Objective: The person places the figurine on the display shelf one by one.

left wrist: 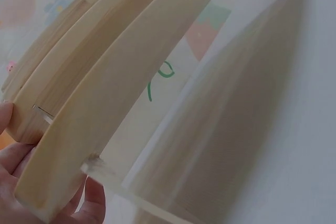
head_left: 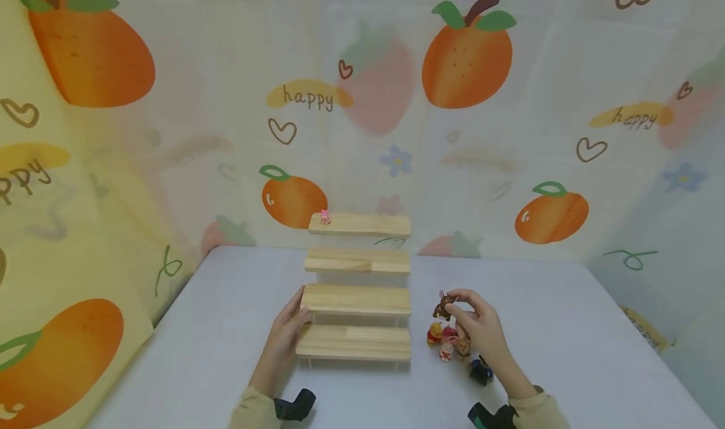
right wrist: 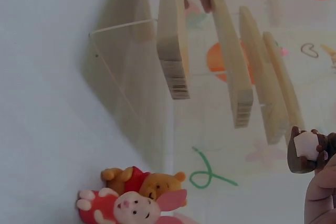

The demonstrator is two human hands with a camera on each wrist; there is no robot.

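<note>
A four-tier wooden display stand stands in the middle of the table. My left hand grips the left end of its second plank from the bottom; in the left wrist view the fingers curl beneath the wood. To the right of the stand, my right hand pinches a small brown figurine between thumb and fingers, and its pale front faces the right wrist camera. Below that hand sit a yellow bear figurine in red, a pink-eared figurine and a brown one.
A small pink figurine stands at the left of the top plank. One dark blue figurine lies nearest me in the group. Behind the white table hangs a fruit-printed cloth, which also runs along both sides.
</note>
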